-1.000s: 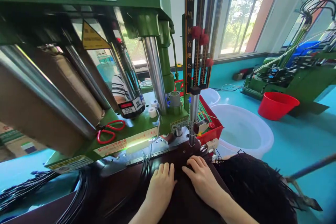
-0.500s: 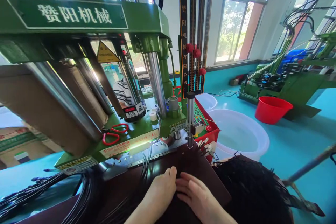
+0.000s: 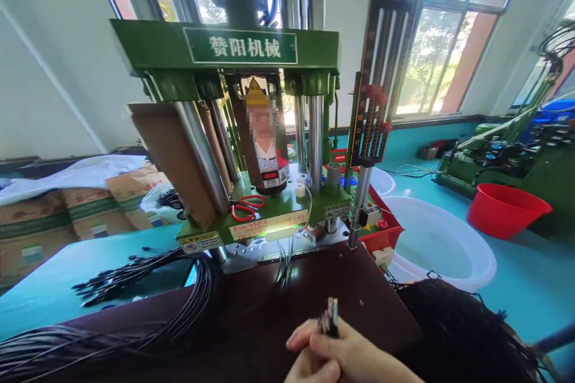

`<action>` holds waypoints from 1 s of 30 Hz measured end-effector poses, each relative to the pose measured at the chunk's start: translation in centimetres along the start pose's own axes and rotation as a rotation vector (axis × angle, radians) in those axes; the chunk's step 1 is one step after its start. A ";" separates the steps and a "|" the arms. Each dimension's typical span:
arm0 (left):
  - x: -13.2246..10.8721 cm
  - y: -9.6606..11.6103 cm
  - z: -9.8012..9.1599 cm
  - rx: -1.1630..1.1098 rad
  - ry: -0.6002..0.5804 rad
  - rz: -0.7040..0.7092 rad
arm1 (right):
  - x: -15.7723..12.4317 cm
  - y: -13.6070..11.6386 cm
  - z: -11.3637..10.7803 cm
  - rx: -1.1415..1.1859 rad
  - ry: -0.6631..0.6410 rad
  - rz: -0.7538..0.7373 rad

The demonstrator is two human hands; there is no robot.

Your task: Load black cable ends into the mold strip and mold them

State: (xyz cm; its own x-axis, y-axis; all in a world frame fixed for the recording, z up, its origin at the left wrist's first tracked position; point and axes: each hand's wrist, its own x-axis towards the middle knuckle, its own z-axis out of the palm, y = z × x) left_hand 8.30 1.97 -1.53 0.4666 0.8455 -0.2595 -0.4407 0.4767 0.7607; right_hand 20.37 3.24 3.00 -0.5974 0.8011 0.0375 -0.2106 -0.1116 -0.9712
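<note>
Factory workshop (green press (image 3: 245, 66) ahead)

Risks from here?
1. The bundle of cable ends in the hands has its tips sticking up free; it might splay if the grip loosens.
2. The red-handled scissors lie on the green ledge; a bump could knock them off.
3. The black cables bunched at left might snag or tangle.
</note>
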 end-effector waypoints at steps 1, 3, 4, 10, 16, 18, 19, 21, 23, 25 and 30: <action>0.3 -0.6 0.4 0.013 -0.017 0.008 | 0.4 0.0 -0.4 0.070 0.038 0.012; 0.8 -1.5 1.3 0.039 -0.040 0.021 | 1.3 -0.9 -1.7 0.183 0.108 -0.041; 1.0 -1.7 1.6 0.045 -0.052 0.015 | 1.8 -1.8 -2.3 0.170 0.119 -0.080; 1.3 -0.4 2.6 0.046 -0.040 -0.076 | 3.7 -6.9 -3.5 -0.575 -0.260 0.047; 1.9 0.0 3.3 -0.041 0.128 -0.039 | 4.3 -6.2 -2.8 -0.825 -0.384 0.078; 2.0 0.4 3.3 -0.024 0.137 -0.025 | 4.7 -5.6 -3.2 -0.880 -0.337 0.062; 2.0 0.8 3.2 -0.014 0.136 -0.017 | 5.1 -5.2 -3.7 -0.925 -0.290 0.050; 2.1 1.9 2.8 0.000 0.169 0.023 | 6.1 -4.3 -5.1 -1.077 -0.116 0.034; 2.3 2.9 2.2 -0.003 0.246 0.072 | 7.2 -3.2 -7.0 -1.267 0.116 0.040; 2.5 3.6 1.5 0.001 0.312 0.097 | 8.2 -2.1 -8.5 -1.386 0.241 0.068; 2.8 3.8 0.5 0.007 0.362 0.093 | 8.1 -0.6 -9.3 -1.448 0.238 0.178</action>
State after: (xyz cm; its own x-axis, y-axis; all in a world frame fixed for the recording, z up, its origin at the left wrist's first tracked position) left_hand 8.31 6.02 0.93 0.1225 0.9161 -0.3817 -0.4630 0.3929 0.7945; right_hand 22.84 15.31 1.73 -0.3635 0.9316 -0.0042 0.8738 0.3394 -0.3482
